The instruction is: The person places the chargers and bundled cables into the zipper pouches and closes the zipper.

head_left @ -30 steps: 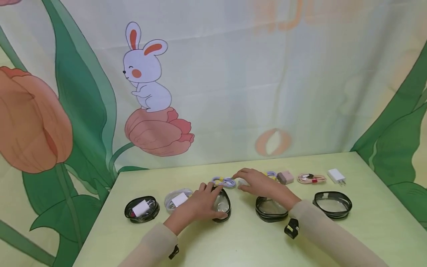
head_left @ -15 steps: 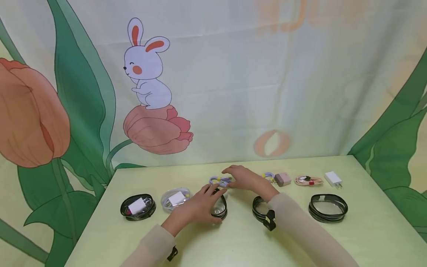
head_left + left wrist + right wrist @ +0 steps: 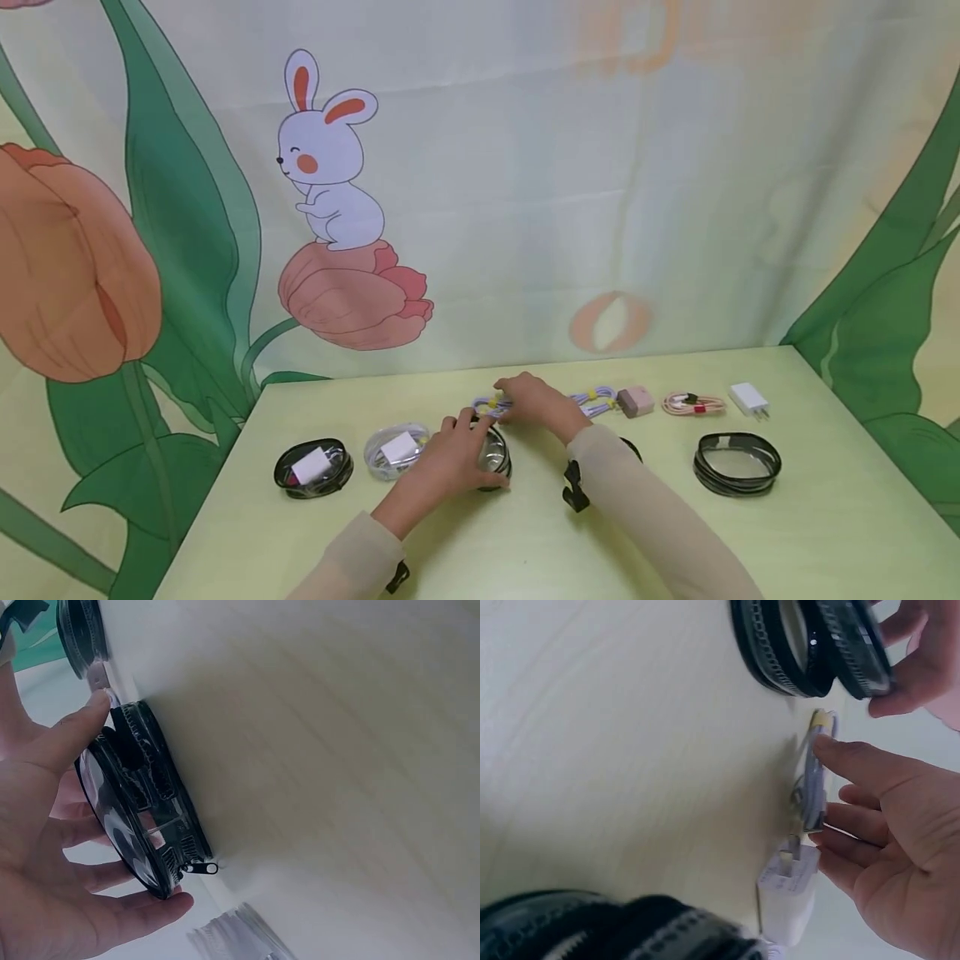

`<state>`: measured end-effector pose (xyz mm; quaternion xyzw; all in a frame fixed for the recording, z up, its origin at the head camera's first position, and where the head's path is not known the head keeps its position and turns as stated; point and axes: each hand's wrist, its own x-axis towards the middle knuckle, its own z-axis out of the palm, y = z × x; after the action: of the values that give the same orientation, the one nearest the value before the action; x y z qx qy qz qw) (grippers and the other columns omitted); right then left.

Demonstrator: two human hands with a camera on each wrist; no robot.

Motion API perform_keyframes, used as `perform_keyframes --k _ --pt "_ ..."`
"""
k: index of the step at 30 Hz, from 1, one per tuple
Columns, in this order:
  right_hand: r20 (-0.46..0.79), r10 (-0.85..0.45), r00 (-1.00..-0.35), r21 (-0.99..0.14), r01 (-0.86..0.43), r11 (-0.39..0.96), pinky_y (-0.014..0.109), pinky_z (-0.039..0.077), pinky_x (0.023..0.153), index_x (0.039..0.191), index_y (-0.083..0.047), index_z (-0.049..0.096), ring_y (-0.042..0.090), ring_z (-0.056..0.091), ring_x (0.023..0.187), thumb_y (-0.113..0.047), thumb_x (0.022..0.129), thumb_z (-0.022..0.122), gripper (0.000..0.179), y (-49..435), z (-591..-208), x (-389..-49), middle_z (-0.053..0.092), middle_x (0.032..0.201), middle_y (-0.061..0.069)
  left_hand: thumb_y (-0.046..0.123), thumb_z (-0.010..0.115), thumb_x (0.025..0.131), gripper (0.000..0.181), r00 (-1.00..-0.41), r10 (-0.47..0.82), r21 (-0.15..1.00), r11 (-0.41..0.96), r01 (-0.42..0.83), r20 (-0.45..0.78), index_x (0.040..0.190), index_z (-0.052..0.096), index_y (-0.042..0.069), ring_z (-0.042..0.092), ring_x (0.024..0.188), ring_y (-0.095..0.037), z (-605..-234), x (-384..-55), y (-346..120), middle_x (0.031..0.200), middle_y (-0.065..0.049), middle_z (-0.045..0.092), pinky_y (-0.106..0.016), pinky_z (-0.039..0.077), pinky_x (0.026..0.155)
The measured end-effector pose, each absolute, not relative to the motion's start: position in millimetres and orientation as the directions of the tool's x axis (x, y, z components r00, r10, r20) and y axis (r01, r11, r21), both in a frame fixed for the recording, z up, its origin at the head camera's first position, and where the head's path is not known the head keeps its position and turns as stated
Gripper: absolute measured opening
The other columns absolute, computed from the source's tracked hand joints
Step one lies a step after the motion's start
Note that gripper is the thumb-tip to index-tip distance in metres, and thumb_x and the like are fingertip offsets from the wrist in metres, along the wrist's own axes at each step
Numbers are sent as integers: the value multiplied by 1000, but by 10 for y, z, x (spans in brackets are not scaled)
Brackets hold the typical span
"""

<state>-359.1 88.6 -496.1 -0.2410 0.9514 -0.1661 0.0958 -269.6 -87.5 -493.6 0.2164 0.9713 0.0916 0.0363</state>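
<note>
Your left hand [image 3: 453, 458] grips the gaping middle pouch [image 3: 150, 776]; behind it, your right hand [image 3: 531, 402] pinches a purple cable [image 3: 811, 780]. Left of that pouch, a clear case [image 3: 371, 458] and black case [image 3: 315, 492] look packed; well right, the end case [image 3: 737, 485] seems unfilled.

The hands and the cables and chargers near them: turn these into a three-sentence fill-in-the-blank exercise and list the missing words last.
1. The person's ____ hand grips a black-trimmed clear zippered pouch.
2. The coiled lavender cable by the right hand's fingertips is bundled with a ____ tie.
3. At the back, the coiled pink cable lies between the pink-and-brown charger and the ____ wall charger.

Missing words: left; yellow; white.
</note>
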Motion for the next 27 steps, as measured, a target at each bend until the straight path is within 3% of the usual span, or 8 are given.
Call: perform_keyframes --k 5,8,10,13,18,27 --pt "-56 -511 -858 -289 -476 831 40 51 85 113 -3 73 26 64 93 -21 89 81 32 835 -5017 -3597 73 102 8 64 85 70 101 -916 401 218 895 389 -12 148 46 14 51 122 -44 -4954 -2675 -904 148 -19 43 -56 55 83" --pt "-31 -525 -851 -256 -501 827 37 46 72 93 -7 73 20 54 74 -19 89 81 15 818 -5039 -3593 65 78 2 62 86 71 100 -917 399 230 892 389 4 148 45 14 50 124 -44 -4951 -2659 -921 149 -19 43 -57 55 83" --pt "-3 -517 -856 -232 -502 833 36 43 70 87 -8 72 18 49 71 -17 87 82 14 807 -5055 -3590 60 73 -1 61 86 72 98 -914 404 243 886 395 12 148 45 15 50 125 -44 -4941 -2651 -929 149 -19 43 -58 54 84" --pt "43 -503 -863 -207 -501 840 38 46 71 85 -9 72 19 53 73 -16 85 84 13 789 -5082 -3586 63 74 0 59 86 72 97 -913 407 259 880 398 20 148 46 14 49 126 -44 -4932 -2646 -939 149 -19 42 -58 54 84" --pt "96 -463 -881 -252 -471 845 42 55 81 98 -9 81 26 69 87 -13 79 87 20 758 -5105 -3575 76 92 5 59 86 73 96 -915 403 264 880 394 22 147 46 14 50 126 -44 -4953 -2654 -950 148 -19 43 -57 54 86" --pt "105 -455 -885 -291 -464 837 40 56 85 101 -13 83 26 72 95 -11 78 87 24 817 -5134 -3645 78 100 2 61 85 73 95 -911 411 278 872 403 30 146 47 15 50 127 -43 -5002 -2676 -953 147 -18 44 -57 53 90"
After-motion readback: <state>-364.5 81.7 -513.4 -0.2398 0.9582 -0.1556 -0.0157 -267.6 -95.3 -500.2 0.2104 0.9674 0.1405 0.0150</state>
